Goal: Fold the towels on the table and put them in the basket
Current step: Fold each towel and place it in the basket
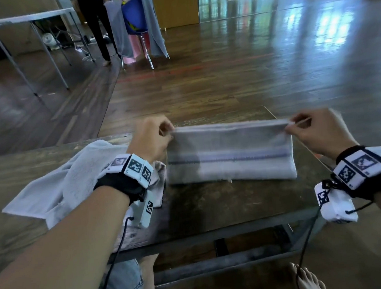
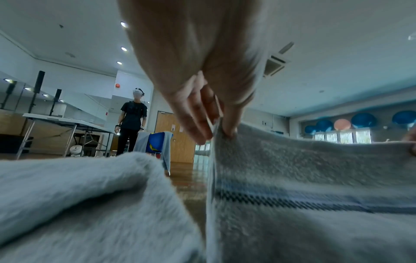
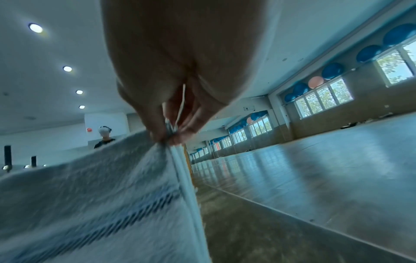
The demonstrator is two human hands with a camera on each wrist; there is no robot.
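A grey towel with a blue stripe [image 1: 230, 152] is folded over and held up by its top edge above the dark table [image 1: 212, 206]; its lower fold rests on the tabletop. My left hand [image 1: 159, 134] pinches the top left corner, seen close in the left wrist view as the striped towel [image 2: 315, 169] under my left hand [image 2: 216, 131]. My right hand [image 1: 297, 124] pinches the top right corner; the right wrist view shows my right hand [image 3: 171, 133] bunching the towel's [image 3: 101, 186] layered edge. A second pale grey towel [image 1: 73, 176] lies crumpled on the table's left. No basket is in view.
Beyond the table is a wooden floor [image 1: 247, 71]. A blue chair [image 1: 135, 16] draped with grey and pink towels stands far back, with a person [image 1: 98, 26] beside it and a white folding table [image 1: 22, 20] at far left. My bare feet [image 1: 307, 281] are under the table.
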